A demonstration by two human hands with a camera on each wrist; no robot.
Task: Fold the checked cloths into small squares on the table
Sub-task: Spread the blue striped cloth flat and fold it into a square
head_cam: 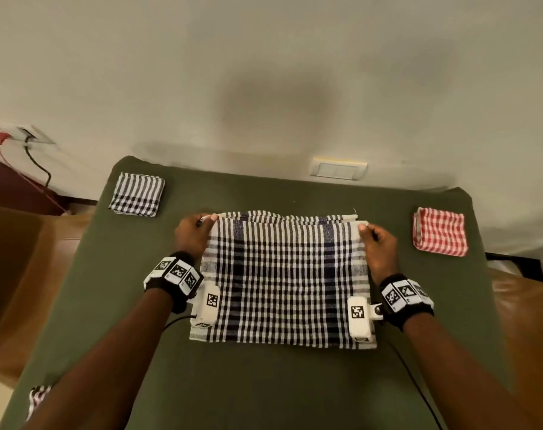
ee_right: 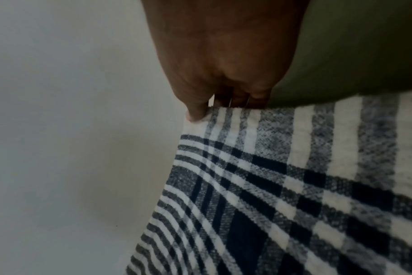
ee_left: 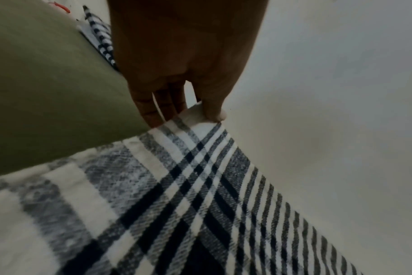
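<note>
Woven black-and-white checked cloth (head_cam: 282,280), far corners between both hands.

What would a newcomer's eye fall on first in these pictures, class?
First, the large black-and-white checked cloth spread mid-table on the green table cover, with the left hand and right hand each pinching a far corner. Next, the folded red checked cloth at the far right, and a folded black-and-white square at the far left.
</note>
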